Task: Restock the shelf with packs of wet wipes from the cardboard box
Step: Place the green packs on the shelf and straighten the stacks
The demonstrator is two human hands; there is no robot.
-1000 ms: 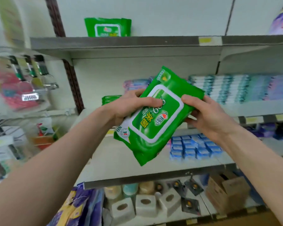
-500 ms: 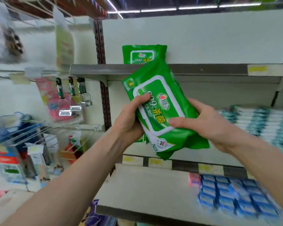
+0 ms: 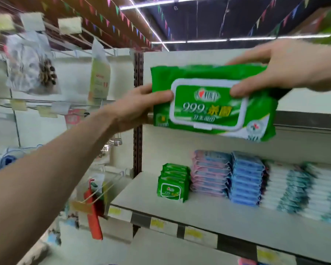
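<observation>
Both hands are up at the top shelf [image 3: 304, 119], holding one green pack of wet wipes [image 3: 214, 104] lengthways in front of its left end, white flip lid facing out. The left hand [image 3: 138, 109] pinches the pack's left end, thumb on the front and fingers tucked behind. The right hand [image 3: 281, 69] clamps the upper right corner, thumb pressed on the lid's rim and fingers over the top edge. The pack's lower edge overlaps the top shelf's front lip; whether it touches I can't tell. On the board directly under the top shelf stand small green packs [image 3: 173, 183], then pink packs [image 3: 208, 173] and blue packs [image 3: 246, 178] stacked beside them.
</observation>
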